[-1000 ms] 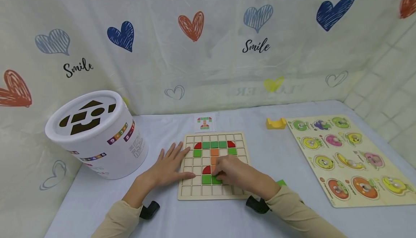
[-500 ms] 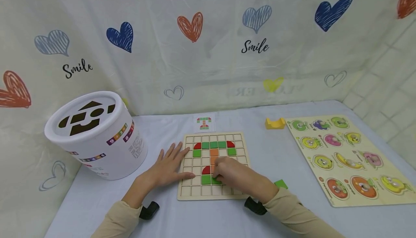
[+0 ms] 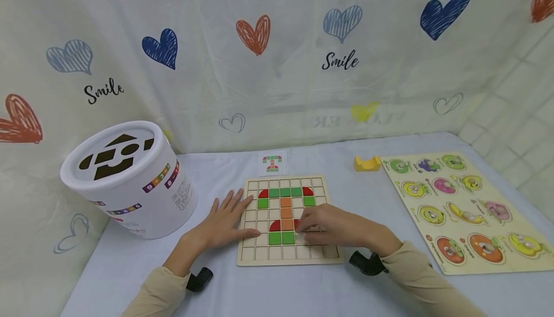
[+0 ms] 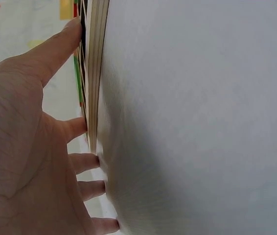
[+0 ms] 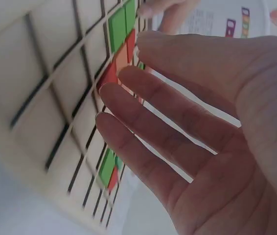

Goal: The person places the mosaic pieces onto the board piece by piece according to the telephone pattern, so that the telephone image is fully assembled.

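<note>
A square wooden grid board (image 3: 319,255) lies on the table with red, green and orange tiles in its cells. My left hand (image 3: 225,221) rests on its left edge, fingers spread, the thumb reaching over the grid. In the left wrist view the thumb (image 4: 60,45) lies over the board's edge. My right hand (image 3: 331,224) is over the board's right half, its fingertips right at a red tile (image 3: 296,224). Its fingers are extended and hold nothing. Beside that tile are an orange tile (image 3: 287,224) and two green tiles, the right one (image 3: 288,238) under the orange.
Behind the board stands a small pattern card (image 3: 272,164). A white bucket (image 3: 143,201) with shaped holes in its lid is at the left. To the right lie a yellow notched block (image 3: 367,164) and a fruit puzzle board (image 3: 421,230).
My right hand has shifted right, off the second green tile, and its fingers have loosened. The orange and red tiles beside it now show. The loose green piece is hidden. My left hand stays put.
</note>
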Available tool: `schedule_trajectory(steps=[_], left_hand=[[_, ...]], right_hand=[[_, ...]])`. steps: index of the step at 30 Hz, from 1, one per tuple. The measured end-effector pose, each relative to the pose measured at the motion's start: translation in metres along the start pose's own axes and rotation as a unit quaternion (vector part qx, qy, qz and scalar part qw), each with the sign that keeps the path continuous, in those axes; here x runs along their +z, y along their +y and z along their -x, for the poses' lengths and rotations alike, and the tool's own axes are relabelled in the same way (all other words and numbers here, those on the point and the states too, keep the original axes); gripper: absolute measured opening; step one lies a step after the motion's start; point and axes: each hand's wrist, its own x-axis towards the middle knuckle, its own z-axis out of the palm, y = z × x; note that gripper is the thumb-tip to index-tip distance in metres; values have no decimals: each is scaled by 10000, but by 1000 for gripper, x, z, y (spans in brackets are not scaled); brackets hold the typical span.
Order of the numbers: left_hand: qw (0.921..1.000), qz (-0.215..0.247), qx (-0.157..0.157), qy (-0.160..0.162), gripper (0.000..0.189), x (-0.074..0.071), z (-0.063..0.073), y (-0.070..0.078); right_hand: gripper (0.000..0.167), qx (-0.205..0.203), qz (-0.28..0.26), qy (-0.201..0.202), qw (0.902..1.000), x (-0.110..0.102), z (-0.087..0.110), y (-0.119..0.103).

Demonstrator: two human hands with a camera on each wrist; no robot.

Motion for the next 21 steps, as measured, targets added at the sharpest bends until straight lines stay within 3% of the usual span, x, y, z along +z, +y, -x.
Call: schedule_trajectory(steps=[14,21], left_hand=[[10000,-7,-2,-27,103,1,-1,-1],[10000,3,11,-11,102,2,-1,0]], right_hand=[[20,955,-116,-267,9950,-34,65,20],[26,1128,-296,-357,9925,-40,96,36]])
